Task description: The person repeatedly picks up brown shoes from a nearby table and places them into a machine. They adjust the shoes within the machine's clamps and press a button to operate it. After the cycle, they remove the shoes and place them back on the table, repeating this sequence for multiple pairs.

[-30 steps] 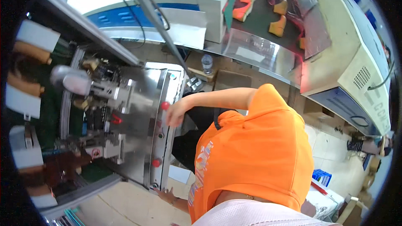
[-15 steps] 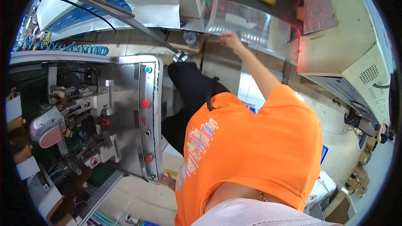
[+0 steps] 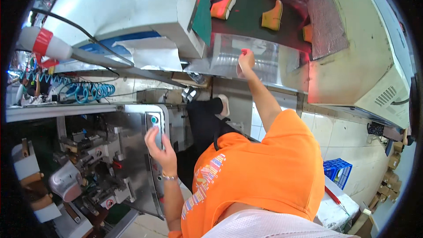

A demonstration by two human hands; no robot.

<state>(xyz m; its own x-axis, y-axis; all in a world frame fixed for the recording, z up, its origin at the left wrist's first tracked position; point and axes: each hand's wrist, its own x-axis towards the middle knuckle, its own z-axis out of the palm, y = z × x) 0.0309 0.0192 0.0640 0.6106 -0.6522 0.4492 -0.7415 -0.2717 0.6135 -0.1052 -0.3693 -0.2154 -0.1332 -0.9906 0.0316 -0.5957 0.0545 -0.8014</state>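
Observation:
My left hand [image 3: 162, 152] is open, its fingers apart, over the control panel [image 3: 155, 185] of a metal machine [image 3: 132, 158]. Its fingertips come just below a green button [image 3: 153, 119]; whether they touch the panel I cannot tell. My right hand [image 3: 246, 59] reaches forward over the shiny metal apron [image 3: 224, 53] at the end of a dark conveyor belt [image 3: 246, 13]. Its fingers are curled in, with nothing visible in them. On the belt beyond stand several ankle boots, among them a yellowish boot [image 3: 272, 16] and an orange boot with a pale sole [image 3: 224, 5].
A white machine housing [image 3: 128, 9] stands left of the belt, and a cream cabinet [image 3: 348, 70] on the right. A grey pole [image 3: 145, 74] slants across the front left. Behind me on the right are a blue crate [image 3: 338, 170] and a white-covered surface [image 3: 335, 207] with a red-handled tool [image 3: 333, 196].
My left hand has risen from the panel's lower end to near the green button. My right hand has closed its fingers and lies over the apron. The view has shifted, showing more of the belt.

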